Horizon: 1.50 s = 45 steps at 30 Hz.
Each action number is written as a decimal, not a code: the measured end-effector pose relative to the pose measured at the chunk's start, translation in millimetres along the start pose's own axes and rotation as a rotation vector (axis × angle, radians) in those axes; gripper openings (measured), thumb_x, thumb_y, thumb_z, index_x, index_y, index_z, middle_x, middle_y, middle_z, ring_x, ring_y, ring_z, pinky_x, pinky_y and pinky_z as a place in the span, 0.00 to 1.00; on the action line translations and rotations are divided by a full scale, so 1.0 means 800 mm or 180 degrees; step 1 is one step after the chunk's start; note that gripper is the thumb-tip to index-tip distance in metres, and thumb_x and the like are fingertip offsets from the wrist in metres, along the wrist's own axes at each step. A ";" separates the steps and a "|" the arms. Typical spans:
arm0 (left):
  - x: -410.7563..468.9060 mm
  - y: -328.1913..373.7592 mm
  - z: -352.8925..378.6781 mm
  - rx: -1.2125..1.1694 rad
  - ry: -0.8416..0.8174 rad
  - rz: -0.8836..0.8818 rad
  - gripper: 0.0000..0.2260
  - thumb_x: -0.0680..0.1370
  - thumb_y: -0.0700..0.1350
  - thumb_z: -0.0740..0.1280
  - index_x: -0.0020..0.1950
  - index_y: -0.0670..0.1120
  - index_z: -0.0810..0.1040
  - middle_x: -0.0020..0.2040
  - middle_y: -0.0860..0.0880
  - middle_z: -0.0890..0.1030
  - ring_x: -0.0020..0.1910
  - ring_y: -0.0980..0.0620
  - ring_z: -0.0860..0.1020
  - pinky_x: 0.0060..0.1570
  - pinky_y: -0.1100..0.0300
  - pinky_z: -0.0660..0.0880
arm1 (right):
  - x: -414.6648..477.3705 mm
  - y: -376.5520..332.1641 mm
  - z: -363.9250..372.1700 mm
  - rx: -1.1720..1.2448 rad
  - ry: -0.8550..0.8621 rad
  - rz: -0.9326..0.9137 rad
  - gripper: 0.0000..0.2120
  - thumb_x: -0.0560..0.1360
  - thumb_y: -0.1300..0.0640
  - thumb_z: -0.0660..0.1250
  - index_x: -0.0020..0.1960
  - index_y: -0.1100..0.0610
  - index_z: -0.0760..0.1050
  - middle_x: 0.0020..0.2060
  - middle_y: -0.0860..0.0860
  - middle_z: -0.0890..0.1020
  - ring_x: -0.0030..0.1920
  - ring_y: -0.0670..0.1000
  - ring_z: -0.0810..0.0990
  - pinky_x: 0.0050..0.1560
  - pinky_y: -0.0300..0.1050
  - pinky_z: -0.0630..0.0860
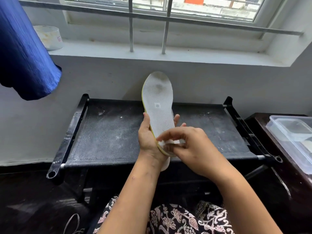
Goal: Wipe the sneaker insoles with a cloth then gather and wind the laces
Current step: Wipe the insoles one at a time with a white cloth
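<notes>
Left hand [148,139] is cradling the heel end of a white insole [157,102], thumb on the near edge, fingers curled behind; toe end is pointing up and away, above the black mesh rack [108,137]. A second white piece is showing behind and below the wrist, possibly another insole; cannot tell for sure.

Right hand [187,146] is pinching a small white cloth [168,142] between fingertips and pressing it against the heel area of the insole. Motion blur around the cloth.

Handling judgement: insole is looking light and thin, foam with a yellow-green edge and a textured fabric top. It is probably flexing easily, so the unsupported toe end is likely to bend under wiping pressure. Grey smudges are sitting at the forefoot, well beyond the cloth. Best hold seems to be by the edges with the palm backing the zone being wiped, sliding the support toward the toe.

Laces: thin loops are lying at bottom left on the dark floor, possibly laces; unclear.
</notes>
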<state>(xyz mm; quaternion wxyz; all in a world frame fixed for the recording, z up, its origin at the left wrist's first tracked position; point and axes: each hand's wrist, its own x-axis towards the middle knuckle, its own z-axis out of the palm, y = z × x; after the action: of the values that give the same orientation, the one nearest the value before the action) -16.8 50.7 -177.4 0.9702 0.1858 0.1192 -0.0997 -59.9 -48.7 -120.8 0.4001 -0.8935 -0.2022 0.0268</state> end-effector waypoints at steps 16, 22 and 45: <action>-0.009 0.002 0.004 0.0219 -0.0980 -0.0412 0.23 0.79 0.55 0.54 0.69 0.45 0.71 0.62 0.43 0.77 0.61 0.43 0.75 0.57 0.43 0.75 | 0.107 0.038 -0.032 -0.0723 0.1426 0.0087 0.07 0.73 0.63 0.68 0.46 0.55 0.83 0.45 0.52 0.83 0.45 0.46 0.77 0.42 0.26 0.66; -0.002 0.012 -0.005 0.0101 -0.0810 -0.0360 0.23 0.75 0.57 0.58 0.58 0.42 0.77 0.50 0.41 0.82 0.50 0.44 0.81 0.54 0.51 0.76 | 0.039 0.010 0.019 -0.0075 0.1002 -0.0266 0.14 0.69 0.70 0.67 0.42 0.52 0.83 0.41 0.45 0.84 0.45 0.41 0.81 0.48 0.33 0.75; -0.004 0.017 -0.004 0.0007 -0.0960 -0.0241 0.20 0.76 0.54 0.57 0.56 0.41 0.77 0.46 0.42 0.83 0.46 0.45 0.82 0.50 0.53 0.78 | 0.051 0.009 0.003 -0.0514 0.1079 -0.0305 0.14 0.71 0.69 0.66 0.48 0.52 0.82 0.40 0.42 0.80 0.40 0.32 0.75 0.42 0.23 0.67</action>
<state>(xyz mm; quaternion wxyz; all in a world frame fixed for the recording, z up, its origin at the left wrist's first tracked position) -17.3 64.7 -175.1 0.9725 0.1650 -0.0211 -0.1631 -20.6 -35.8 -122.9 0.3562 -0.9038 -0.1757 -0.1595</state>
